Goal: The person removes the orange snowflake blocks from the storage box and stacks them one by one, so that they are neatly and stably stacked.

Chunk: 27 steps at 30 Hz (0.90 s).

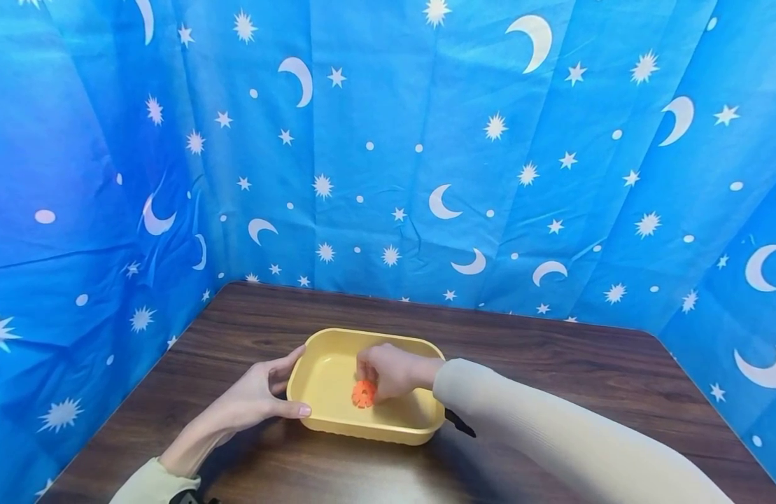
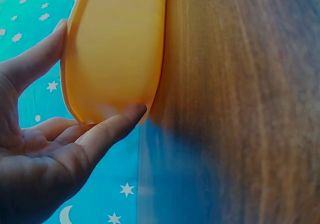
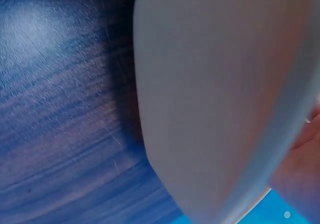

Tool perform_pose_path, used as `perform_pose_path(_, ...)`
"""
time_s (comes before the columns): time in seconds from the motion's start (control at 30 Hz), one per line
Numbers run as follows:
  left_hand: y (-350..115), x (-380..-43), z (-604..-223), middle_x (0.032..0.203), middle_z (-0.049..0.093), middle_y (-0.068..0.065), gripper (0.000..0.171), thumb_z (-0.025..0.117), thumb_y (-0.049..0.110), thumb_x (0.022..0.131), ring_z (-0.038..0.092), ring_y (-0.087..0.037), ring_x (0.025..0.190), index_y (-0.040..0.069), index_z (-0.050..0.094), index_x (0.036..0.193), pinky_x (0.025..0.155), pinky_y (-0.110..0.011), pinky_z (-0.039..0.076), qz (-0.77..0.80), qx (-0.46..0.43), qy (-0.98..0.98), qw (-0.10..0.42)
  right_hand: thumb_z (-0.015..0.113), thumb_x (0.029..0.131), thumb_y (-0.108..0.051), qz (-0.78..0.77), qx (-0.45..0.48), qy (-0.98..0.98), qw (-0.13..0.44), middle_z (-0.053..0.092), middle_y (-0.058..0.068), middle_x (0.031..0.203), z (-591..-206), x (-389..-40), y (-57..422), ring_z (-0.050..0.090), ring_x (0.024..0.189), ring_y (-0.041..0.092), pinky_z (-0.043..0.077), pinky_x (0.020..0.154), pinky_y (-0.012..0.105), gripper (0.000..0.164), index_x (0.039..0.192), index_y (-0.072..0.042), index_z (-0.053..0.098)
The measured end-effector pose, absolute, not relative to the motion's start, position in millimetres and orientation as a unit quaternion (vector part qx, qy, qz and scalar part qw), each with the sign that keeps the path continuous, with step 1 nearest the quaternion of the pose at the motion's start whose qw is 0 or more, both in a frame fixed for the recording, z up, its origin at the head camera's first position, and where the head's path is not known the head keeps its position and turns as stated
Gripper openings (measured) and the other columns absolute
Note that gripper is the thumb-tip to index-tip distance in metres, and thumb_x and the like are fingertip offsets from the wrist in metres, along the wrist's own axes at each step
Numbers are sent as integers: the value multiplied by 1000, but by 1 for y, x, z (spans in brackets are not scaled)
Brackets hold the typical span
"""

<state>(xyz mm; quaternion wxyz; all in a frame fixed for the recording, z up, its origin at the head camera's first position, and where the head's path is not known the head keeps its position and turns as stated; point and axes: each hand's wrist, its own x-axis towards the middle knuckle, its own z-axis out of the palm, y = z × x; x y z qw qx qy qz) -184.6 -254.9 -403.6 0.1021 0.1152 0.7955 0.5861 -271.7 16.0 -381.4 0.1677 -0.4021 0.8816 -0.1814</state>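
A yellow rectangular plastic basin point(image 1: 375, 431) with rounded corners stands on the table. My left hand point(image 1: 262, 393) holds its left end, the thumb at the near corner and the fingers spread along the far side. In the left wrist view, the left hand point(image 2: 55, 149) rests against the basin wall point(image 2: 117, 49). My right hand point(image 1: 390, 371) reaches down inside the basin, its fingers curled at an orange notched plastic disc point(image 1: 364, 394), low over the basin floor. In the right wrist view the basin's outer wall point(image 3: 215, 94) hides the disc and most of the right hand point(image 3: 300, 169).
The dark wood-grain table point(image 1: 551, 364) extends around the basin on all sides. A blue curtain point(image 1: 388, 140) with white moons and stars hangs behind the table and along both sides.
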Motion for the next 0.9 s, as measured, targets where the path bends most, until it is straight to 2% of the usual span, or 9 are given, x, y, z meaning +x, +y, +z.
perform_pose_path(0.13,-256,-184,-405,164,33,-30,106,93,14,82,49,-49,138,4,29,166,106,-50,50,586,113,796,102,89,74,9,-208,-402,875,171,66,1,83,-383,-271,19,58,75,10,52,70,24,38,95,-10,63)
perform_pose_path(0.37,-255,-185,-405,164,34,-30,106,92,13,82,49,-49,138,3,28,166,106,-49,51,590,120,792,101,91,74,8,-254,-393,863,192,68,5,89,-385,-272,24,60,79,11,54,73,26,41,108,-8,72)
perform_pose_path(0.53,-254,-184,-404,164,33,-30,106,93,14,81,49,-50,138,3,29,165,106,-50,51,585,111,797,100,90,74,8,-266,-396,858,188,69,4,89,-387,-273,26,61,78,13,53,73,25,39,108,-6,76)
perform_pose_path(0.73,-255,-183,-403,164,33,-31,106,93,13,81,49,-50,138,4,29,166,106,-52,49,585,112,797,100,90,74,8,-293,-417,841,182,75,3,89,-388,-276,30,61,77,12,52,70,23,37,109,1,80)
perform_pose_path(0.9,-255,-184,-403,164,33,-31,106,93,14,82,49,-49,138,3,29,166,106,-50,50,585,116,796,101,90,76,5,-323,-408,832,196,77,2,93,-389,-279,34,61,78,11,52,71,22,38,113,2,80)
